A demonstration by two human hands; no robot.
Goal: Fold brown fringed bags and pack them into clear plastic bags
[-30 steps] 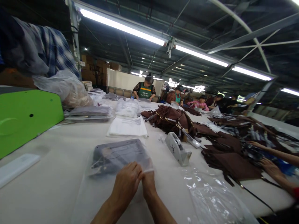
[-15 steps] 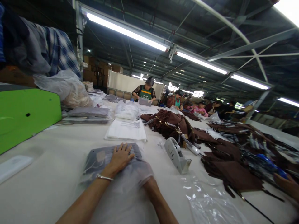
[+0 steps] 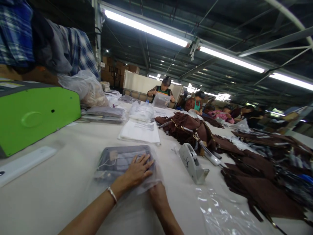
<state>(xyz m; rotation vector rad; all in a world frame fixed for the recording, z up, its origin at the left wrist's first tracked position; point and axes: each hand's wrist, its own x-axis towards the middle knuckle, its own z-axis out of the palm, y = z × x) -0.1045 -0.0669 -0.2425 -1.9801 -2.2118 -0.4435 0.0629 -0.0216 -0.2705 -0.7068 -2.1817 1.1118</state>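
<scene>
A dark grey item (image 3: pixel 122 158) with a tan tag and white string lies flat inside a clear, frosty plastic bag (image 3: pixel 137 189) on the table in front of me. My left hand (image 3: pixel 139 169), a silver bangle on its wrist, rests palm down on the bagged item with fingers spread. At the bag's right edge is my right hand (image 3: pixel 157 194); the cloudy film covers its fingers, so their grip is hidden. Right of the bag stands a grey tape dispenser (image 3: pixel 193 164), apart from both hands.
White flat bags (image 3: pixel 140 131) lie beyond. Brown fringed bags (image 3: pixel 266 192) pile up on the right, near loose clear plastic (image 3: pixel 225 209). At left are a green machine (image 3: pixel 41 117) and a long white object (image 3: pixel 26 164). Co-workers (image 3: pixel 163 89) sit across the table.
My view has turned left, so the scene sits further right. My left hand has slid rightward over the bagged item. My right hand is now at the bag's edge, less covered by film.
</scene>
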